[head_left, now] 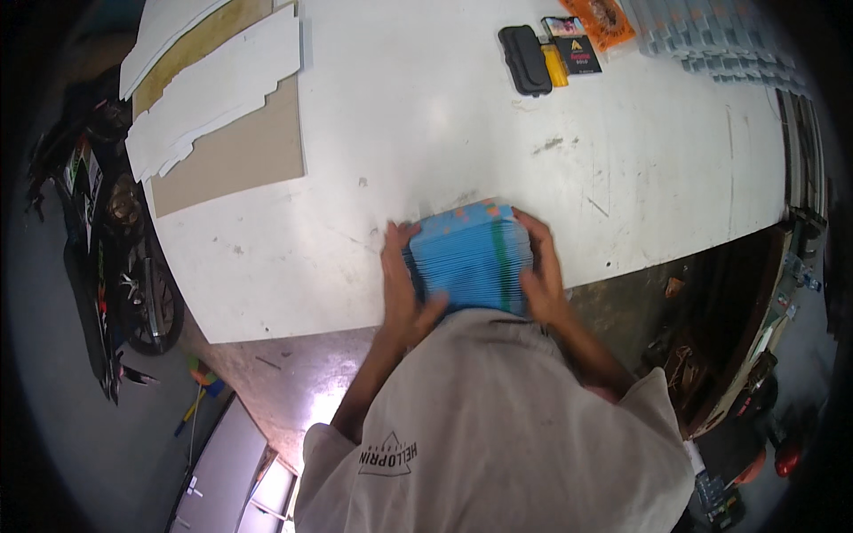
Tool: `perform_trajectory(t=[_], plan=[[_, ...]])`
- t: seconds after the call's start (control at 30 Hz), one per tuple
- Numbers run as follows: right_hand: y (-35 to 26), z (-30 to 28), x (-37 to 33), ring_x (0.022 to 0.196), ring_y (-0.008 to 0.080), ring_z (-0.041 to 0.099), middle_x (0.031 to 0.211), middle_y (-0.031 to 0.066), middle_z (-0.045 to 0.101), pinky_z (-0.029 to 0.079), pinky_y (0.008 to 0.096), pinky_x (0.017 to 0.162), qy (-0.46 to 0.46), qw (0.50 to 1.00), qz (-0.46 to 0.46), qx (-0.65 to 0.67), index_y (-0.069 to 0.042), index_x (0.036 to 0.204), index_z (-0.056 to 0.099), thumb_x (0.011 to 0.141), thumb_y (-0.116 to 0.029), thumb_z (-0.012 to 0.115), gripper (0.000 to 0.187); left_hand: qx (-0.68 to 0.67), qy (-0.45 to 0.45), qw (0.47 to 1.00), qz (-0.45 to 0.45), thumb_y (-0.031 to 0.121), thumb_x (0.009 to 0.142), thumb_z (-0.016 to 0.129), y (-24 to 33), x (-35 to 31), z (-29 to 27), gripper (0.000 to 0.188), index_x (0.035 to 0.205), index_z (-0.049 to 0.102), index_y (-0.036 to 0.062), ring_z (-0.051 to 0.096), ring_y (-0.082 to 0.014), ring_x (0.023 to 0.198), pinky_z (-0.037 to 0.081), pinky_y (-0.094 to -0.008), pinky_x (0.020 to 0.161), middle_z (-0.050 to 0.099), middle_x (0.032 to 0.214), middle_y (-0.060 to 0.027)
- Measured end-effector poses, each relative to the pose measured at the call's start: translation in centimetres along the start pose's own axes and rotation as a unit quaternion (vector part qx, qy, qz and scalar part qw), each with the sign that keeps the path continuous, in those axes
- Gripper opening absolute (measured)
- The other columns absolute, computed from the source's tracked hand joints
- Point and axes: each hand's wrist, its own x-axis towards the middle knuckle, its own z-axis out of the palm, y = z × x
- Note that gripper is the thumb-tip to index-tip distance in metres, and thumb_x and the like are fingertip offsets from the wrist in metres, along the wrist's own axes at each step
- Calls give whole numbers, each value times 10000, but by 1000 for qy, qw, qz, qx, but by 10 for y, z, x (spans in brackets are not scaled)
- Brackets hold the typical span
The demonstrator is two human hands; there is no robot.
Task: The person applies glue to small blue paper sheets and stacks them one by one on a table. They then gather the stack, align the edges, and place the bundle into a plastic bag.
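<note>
At the table's front edge, close against my shirt, is a thick stack of thin blue printed sheets [466, 262]. Its many layered edges face me, with a green stripe running down them toward the right; the top piece has orange patches. Whether they are cards or booklets I cannot tell. My left hand [402, 280] grips the left side, fingers along the far corner and thumb on the near face. The right side is gripped by my right hand [545, 271] in the same way, its thumb slightly blurred. The stack's lower end is hidden by my shirt.
White and brown cardboard sheets [240, 147] lie at the far left of the white table [355, 195]. Toward the far right are a black case [526, 60], a yellow lighter [556, 67], a dark pack [577, 53], an orange packet [604, 19] and stacked grey bundles [711, 35]. A motorbike [98, 231] stands left.
</note>
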Motion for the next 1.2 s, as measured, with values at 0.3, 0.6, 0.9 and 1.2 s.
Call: perform_trajectory(t=[0.3,0.6,0.9,1.2], plan=[[-31,-16,22,1201,364,587,1297,212,607,494,432,981,-131,957,-54,-251,-16,1186,717,959,-111,686,248,164,-140,976,9,111,892,718,17,28,-19,267,1148,741,38,603,-326,1026,477,-483,975,642,1075,-126],[-80,-37,6,1419,427,428,1553,220,424,386,480,1180,-329,899,65,-280,-44,1569,357,672,-178,854,1034,195,-320,927,19,206,616,880,46,3,-56,1172,1588,263,-14,466,-446,1365,326,-557,1225,500,1420,-248],[-56,-32,0,1408,433,432,1559,241,401,366,519,1175,-305,904,-22,-298,-33,1552,380,659,-206,887,1041,232,-225,932,162,295,616,894,23,2,-40,968,1419,482,-53,562,-425,1259,435,-569,1135,561,1359,-251],[-24,-36,-8,1342,399,533,1460,222,527,404,567,1138,-256,895,-183,-315,12,1482,476,726,-227,867,884,235,-154,908,310,256,711,799,-10,-3,-32,591,1162,656,-98,694,-394,996,621,-470,851,702,1129,-245]])
